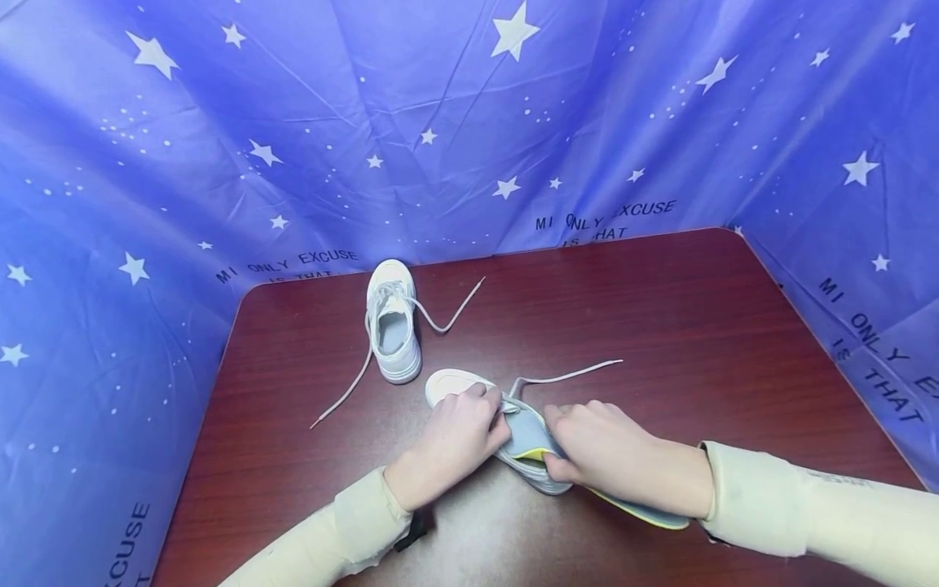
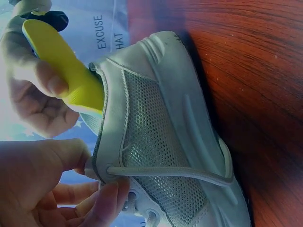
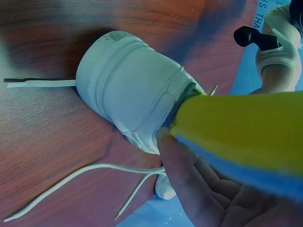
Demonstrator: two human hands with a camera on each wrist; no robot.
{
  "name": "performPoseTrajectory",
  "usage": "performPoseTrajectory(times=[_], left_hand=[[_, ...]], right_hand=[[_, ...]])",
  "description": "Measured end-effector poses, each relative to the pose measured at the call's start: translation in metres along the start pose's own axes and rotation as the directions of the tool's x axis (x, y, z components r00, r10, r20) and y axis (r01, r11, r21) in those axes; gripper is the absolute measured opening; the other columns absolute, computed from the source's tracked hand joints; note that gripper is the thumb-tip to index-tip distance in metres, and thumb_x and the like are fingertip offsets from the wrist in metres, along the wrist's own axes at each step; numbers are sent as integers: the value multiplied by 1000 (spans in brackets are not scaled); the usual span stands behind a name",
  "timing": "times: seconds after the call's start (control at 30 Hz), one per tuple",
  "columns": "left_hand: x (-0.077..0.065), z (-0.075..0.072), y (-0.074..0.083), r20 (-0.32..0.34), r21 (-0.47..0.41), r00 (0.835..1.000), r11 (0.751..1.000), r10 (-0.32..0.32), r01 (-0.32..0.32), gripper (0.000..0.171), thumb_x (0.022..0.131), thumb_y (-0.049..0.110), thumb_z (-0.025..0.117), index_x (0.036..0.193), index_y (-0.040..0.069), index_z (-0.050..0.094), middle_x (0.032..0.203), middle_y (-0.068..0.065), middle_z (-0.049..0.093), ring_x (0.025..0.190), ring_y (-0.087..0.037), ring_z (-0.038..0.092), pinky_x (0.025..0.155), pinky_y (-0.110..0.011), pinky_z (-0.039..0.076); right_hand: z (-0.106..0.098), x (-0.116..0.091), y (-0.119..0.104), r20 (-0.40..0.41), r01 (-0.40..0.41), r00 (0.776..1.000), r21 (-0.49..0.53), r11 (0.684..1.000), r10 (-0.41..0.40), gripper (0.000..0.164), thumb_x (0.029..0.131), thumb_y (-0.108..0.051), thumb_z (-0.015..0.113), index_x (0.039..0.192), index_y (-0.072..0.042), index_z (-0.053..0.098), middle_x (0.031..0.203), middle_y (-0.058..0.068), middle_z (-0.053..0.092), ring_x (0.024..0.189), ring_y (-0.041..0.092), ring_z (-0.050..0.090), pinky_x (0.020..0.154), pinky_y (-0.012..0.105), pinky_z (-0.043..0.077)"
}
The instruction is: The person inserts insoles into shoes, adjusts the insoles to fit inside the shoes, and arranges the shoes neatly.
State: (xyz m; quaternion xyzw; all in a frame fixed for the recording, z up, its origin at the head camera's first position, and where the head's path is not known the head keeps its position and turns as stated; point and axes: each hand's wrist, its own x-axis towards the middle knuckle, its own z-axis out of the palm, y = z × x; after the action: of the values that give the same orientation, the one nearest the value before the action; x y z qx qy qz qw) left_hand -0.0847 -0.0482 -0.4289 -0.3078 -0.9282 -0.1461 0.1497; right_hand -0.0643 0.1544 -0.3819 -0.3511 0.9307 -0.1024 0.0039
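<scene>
A white lace-up shoe with mesh sides rests on the table, its toe pointing to the far left in the head view. My left hand pinches the edge of its opening beside the lace holes, thumb against fingers. In my right hand is an insole, yellow underneath and grey-blue on top. The insole's front part goes into the shoe's opening, where its end is hidden. Its other end sticks out past the heel, under my right wrist. In the right wrist view, fingers lie along the insole near the shoe's collar.
A second white shoe stands farther back on the left, its loose laces spread to both sides. Another lace trails right from the nearer shoe. Beyond the dark red wooden table hangs a blue star-printed cloth.
</scene>
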Motion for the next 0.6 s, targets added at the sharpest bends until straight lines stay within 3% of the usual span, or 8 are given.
performPoseTrajectory(times=[0.27,0.6], left_hand=[[0,0,-1,2,0,1000,1000,7,-7,23,75,21,66,62,14,48,60,-1,55,51,-18,54,40,-34,41],[0,0,-2,5,8,1000,1000,3,-3,22,76,21,66,63,14,49,60,0,54,50,-18,54,41,-34,43]], right_hand=[[11,12,-6,-30,3,1000,-54,999,-4,26,68,-25,68,74,-8,49,58,-3,51,43,15,47,38,37,42],[17,12,-9,18,-46,999,-61,997,48,51,69,-42,74,92,-4,49,68,1,50,51,16,50,41,35,44]])
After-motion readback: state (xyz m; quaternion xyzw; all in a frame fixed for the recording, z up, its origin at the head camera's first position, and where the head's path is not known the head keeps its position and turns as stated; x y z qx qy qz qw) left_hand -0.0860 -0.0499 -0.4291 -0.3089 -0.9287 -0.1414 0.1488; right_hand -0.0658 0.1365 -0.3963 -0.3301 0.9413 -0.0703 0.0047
